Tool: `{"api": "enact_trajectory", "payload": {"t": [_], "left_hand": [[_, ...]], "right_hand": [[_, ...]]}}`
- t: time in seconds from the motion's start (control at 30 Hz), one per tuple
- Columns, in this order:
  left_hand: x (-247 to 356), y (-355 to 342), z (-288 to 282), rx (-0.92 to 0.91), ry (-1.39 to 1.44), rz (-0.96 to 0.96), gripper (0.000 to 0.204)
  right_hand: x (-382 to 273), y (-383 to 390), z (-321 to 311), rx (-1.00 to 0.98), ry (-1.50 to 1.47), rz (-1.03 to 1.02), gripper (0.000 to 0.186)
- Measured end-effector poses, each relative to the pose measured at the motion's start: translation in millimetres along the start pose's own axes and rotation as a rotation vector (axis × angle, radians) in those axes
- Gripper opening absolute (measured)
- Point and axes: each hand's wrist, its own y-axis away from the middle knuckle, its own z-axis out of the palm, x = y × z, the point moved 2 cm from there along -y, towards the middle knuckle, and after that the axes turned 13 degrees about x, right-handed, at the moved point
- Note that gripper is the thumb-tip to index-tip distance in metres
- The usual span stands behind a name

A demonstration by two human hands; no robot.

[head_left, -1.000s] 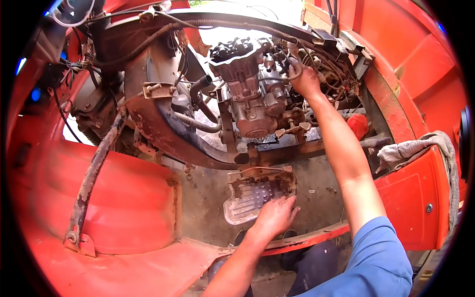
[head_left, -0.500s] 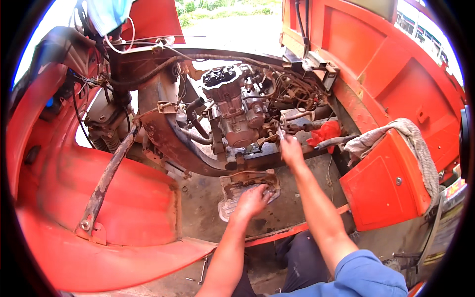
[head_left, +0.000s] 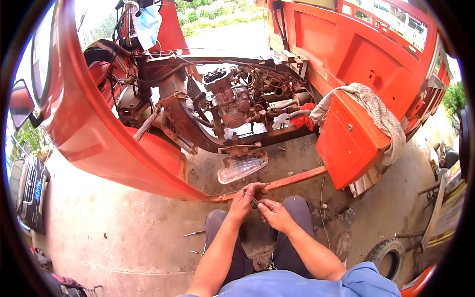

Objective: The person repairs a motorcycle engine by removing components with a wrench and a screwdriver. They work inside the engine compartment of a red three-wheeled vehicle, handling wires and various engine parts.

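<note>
My two hands meet in front of my knees, above the low red rail (head_left: 292, 179). Between the fingers sits a small, thin metal piece (head_left: 255, 201); its kind is too small to make out. My left hand (head_left: 242, 202) is closed around one end, fingers curled. Pinching the other end is my right hand (head_left: 275, 215). Beyond them a metal footrest plate (head_left: 241, 167) is fixed below the dark frame tube. The bare engine (head_left: 231, 104), its top uncovered, stands in the frame farther off.
A red side box (head_left: 341, 141) carries a grey cloth (head_left: 371, 106) at right. The red front shell (head_left: 114, 153) curves along the left. On the floor lie a screwdriver-like tool (head_left: 194, 233) and a tyre (head_left: 387, 258). A dark car (head_left: 30, 190) stands far left.
My right hand has drawn back from beside the engine, and my left has left the footrest plate. Both now meet over my lap. The view has tipped and shows more floor.
</note>
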Motion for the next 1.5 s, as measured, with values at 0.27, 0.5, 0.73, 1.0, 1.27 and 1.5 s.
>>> {"api": "enact_trajectory", "payload": {"t": [0.27, 0.5, 0.73, 1.0, 1.27, 1.5], "left_hand": [[65, 138, -38, 0.264, -0.214, 0.078, 0.042], [97, 247, -109, 0.733, -0.210, 0.272, 0.043], [108, 278, -128, 0.880, -0.691, 0.041, 0.037], [95, 123, -55, 0.281, -0.909, 0.022, 0.016], [58, -53, 8, -0.421, -1.095, 0.052, 0.032], [110, -20, -9, -0.318, -1.272, -0.551, 0.039]], "right_hand": [[-18, 73, 10, -0.168, 0.298, -0.456, 0.027], [23, 105, -81, 0.134, 0.037, -0.146, 0.022], [8, 112, -133, 0.382, -0.357, -0.152, 0.022], [-24, 14, -86, 0.202, -0.261, -0.111, 0.008], [-129, -156, -30, -0.197, 0.032, -0.283, 0.020], [-170, -132, 17, -0.312, 0.005, 0.013, 0.019]]}}
